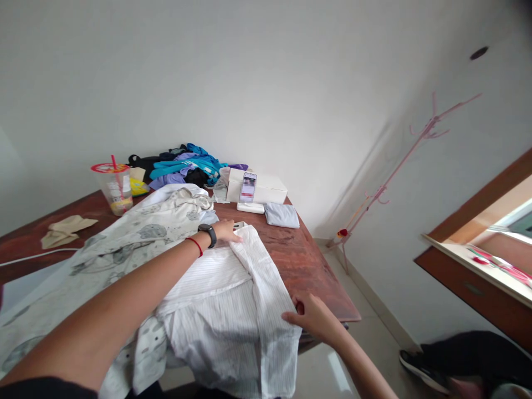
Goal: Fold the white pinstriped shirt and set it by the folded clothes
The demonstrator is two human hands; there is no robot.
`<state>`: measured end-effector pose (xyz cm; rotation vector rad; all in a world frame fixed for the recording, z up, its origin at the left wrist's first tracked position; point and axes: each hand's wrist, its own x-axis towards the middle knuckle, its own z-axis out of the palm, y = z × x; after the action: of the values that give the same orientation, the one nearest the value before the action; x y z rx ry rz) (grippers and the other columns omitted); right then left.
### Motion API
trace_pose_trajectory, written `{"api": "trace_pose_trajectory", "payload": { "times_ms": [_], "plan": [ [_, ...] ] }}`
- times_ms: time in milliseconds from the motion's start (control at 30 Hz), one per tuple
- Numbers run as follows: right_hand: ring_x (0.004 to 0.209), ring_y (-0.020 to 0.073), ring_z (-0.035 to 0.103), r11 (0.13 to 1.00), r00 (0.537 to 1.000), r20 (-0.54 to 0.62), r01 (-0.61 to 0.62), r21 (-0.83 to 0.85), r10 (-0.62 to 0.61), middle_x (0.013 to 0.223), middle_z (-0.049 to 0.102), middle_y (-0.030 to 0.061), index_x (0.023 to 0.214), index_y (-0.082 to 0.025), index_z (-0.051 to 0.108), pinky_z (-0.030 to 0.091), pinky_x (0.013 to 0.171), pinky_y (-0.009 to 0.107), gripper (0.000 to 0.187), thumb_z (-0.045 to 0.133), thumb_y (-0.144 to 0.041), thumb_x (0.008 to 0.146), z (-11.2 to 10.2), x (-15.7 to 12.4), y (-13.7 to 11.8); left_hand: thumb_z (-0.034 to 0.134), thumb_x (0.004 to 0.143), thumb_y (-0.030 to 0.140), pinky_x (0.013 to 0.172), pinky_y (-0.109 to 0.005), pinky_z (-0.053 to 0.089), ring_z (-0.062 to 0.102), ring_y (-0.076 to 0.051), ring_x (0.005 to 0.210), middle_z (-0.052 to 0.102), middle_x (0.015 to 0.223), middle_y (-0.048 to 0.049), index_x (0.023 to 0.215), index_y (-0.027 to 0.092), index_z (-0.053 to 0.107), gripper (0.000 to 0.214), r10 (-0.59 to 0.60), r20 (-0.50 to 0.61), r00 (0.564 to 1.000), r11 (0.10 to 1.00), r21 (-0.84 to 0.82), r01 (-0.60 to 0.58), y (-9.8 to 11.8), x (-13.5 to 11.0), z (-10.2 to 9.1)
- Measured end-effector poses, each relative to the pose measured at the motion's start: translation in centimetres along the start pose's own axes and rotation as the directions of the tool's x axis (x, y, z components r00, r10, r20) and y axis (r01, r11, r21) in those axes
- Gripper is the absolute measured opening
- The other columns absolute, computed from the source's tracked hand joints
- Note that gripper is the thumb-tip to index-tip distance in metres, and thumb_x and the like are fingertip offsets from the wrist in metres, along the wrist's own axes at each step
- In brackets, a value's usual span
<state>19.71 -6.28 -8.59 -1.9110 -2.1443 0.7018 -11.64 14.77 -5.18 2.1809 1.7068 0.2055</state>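
A white striped shirt (224, 310) lies spread over the near side of the table, with its lower part hanging past the edge. One long strip of it, seemingly a sleeve, is laid along its right side. At the shirt's upper end my left hand (225, 230) is closed on the cloth, its fingertips partly hidden. My right hand (312, 315) pinches the strip's outer edge by the table's front edge, thumb on top and fingers curled. Beneath and to the left spreads a white garment with grey patterns (137, 244).
The brown table (299, 249) also bears a folded grey cloth (282, 215), a propped phone (248, 187), a white box (266, 188), a heap of clothes (187, 166), a plastic cup with a straw (116, 191) and a beige cloth (66, 230). A pink coat stand (388, 180) leans right.
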Motion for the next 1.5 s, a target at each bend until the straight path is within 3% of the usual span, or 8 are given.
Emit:
{"api": "trace_pose_trajectory", "payload": {
  "times_ms": [133,300,500,633,900,1233,1333,1500],
  "plan": [
    [0.069,0.0164,0.048,0.992,0.994,-0.039,0.107,0.071,-0.104,0.071,0.056,-0.0004,0.070,-0.020,0.050,0.030,0.063,0.028,0.027,0.064,-0.039,0.084,0.4,-0.7,0.2,0.083,0.051,0.067,0.112,-0.043,0.037,0.033,-0.044,0.146,0.037,0.157,-0.0273,0.146,0.011,0.047,0.117,-0.060,0.018,0.998,0.998,0.038,0.060,-0.8,1.5,0.2],
    [0.068,0.0138,0.044,0.883,0.975,-0.092,0.220,0.414,-0.200,0.072,0.047,-0.0022,0.076,-0.020,0.048,0.035,0.062,0.025,0.037,0.051,-0.052,0.095,1.0,-1.0,0.7,0.085,0.040,0.072,0.109,-0.044,0.040,0.042,-0.046,0.140,0.044,0.153,-0.0259,0.141,0.013,0.054,0.121,-0.115,0.025,0.993,0.993,0.042,0.114,-1.4,2.1,0.0],
    [0.062,0.0109,0.047,0.772,0.979,0.141,0.028,0.634,-0.151,0.072,0.055,-0.0035,0.096,-0.018,0.055,0.032,0.054,0.021,0.042,0.074,-0.052,0.080,1.5,-2.0,1.9,0.087,0.041,0.070,0.100,-0.040,0.047,0.054,-0.044,0.130,0.057,0.143,-0.0246,0.139,0.014,0.055,0.118,-0.188,0.013,0.982,0.982,-0.033,0.189,-1.9,1.8,-0.4],
    [0.061,0.0109,0.048,0.809,0.958,0.240,-0.015,0.587,-0.157,0.070,0.057,-0.0031,0.092,-0.016,0.061,0.032,0.054,0.021,0.042,0.079,-0.050,0.075,1.3,-2.7,2.7,0.090,0.038,0.064,0.094,-0.040,0.050,0.060,-0.044,0.122,0.067,0.129,-0.0244,0.127,0.011,0.063,0.108,-0.195,0.006,0.981,0.975,-0.109,0.194,-2.1,1.6,-0.4],
    [0.077,0.0192,0.056,0.853,0.985,-0.061,0.169,0.494,-0.160,0.079,0.061,0.0030,0.081,-0.017,0.062,0.045,0.070,0.028,0.046,0.051,-0.059,0.093,-0.7,-2.3,3.0,0.091,0.055,0.040,0.087,-0.028,0.051,0.066,-0.028,0.107,0.071,0.121,-0.0104,0.123,0.013,0.059,0.080,-0.079,-0.194,0.978,0.966,-0.257,0.027,-2.6,0.6,-0.4],
    [0.076,0.0198,0.061,0.954,0.922,-0.269,0.297,0.031,-0.278,0.082,0.068,0.0044,0.087,-0.017,0.067,0.042,0.068,0.028,0.035,0.047,-0.044,0.096,-7.0,10.6,3.1,0.078,0.083,0.030,0.095,-0.026,0.043,0.057,-0.022,0.110,0.061,0.131,-0.0098,0.132,0.009,0.043,0.064,-0.155,-0.445,0.882,0.975,-0.215,0.063,-6.3,-1.4,-4.6],
    [0.085,0.0199,0.064,0.926,0.913,-0.171,0.350,-0.142,-0.371,0.092,0.073,0.0052,0.095,-0.017,0.072,0.043,0.076,0.027,0.030,0.050,-0.038,0.097,-8.5,15.9,2.0,0.074,0.087,0.031,0.095,-0.028,0.043,0.058,-0.024,0.110,0.063,0.127,-0.0097,0.134,0.010,0.041,0.061,-0.215,-0.436,0.874,0.972,-0.178,0.150,-8.0,-1.8,-5.0],
    [0.093,0.0236,0.066,0.946,0.947,-0.162,0.241,-0.215,-0.278,0.099,0.075,0.0087,0.103,-0.018,0.075,0.046,0.084,0.031,0.026,0.053,-0.031,0.097,-7.7,20.7,1.9,0.073,0.088,0.034,0.096,-0.034,0.045,0.059,-0.031,0.115,0.061,0.130,-0.0185,0.139,0.006,0.039,0.068,-0.255,-0.363,0.896,0.967,-0.085,0.241,-9.3,-3.2,-4.7]
  ]
}}
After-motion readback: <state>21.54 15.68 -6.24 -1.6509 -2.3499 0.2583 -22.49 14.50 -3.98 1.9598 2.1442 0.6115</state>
